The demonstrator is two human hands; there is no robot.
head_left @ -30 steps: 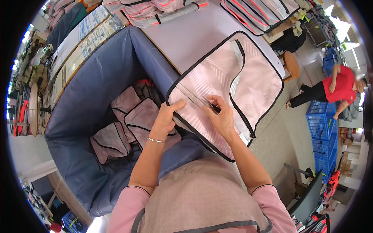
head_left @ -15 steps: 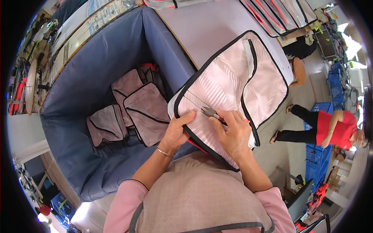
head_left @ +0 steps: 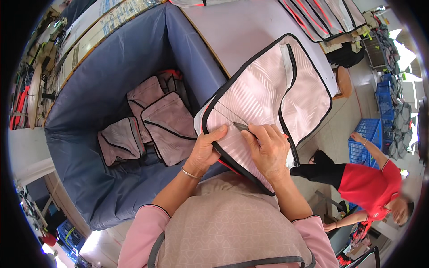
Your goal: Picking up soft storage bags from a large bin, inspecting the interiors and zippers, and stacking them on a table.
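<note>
A pale pink fabric bag piece [head_left: 252, 89] with black bound edges and a curved black-edged flap lies in front of me, its far part on the table. My left hand [head_left: 206, 147] pinches its near left edge, thumb on top and fingers underneath. In my right hand [head_left: 270, 149] is a pair of thread snips [head_left: 241, 127], gripped low with the metal blades closed. The blade tips touch or hover just over a thin dark line, perhaps a thread, running across the pink cloth. Most of the snips' handle is hidden by my fingers.
On my left, a deep blue fabric-lined bin [head_left: 107, 85] holds several similar pink pieces [head_left: 170, 125]. The pale tabletop [head_left: 232, 31] carries a stack of grey and red-trimmed pieces [head_left: 319, 18]. A person in a red top [head_left: 368, 185] is at the right, near blue crates [head_left: 364, 138].
The snips' blades, spread apart before, have come together at nearly the same spot. Both hands barely moved. The person in red has come nearer and stretched out an arm.
</note>
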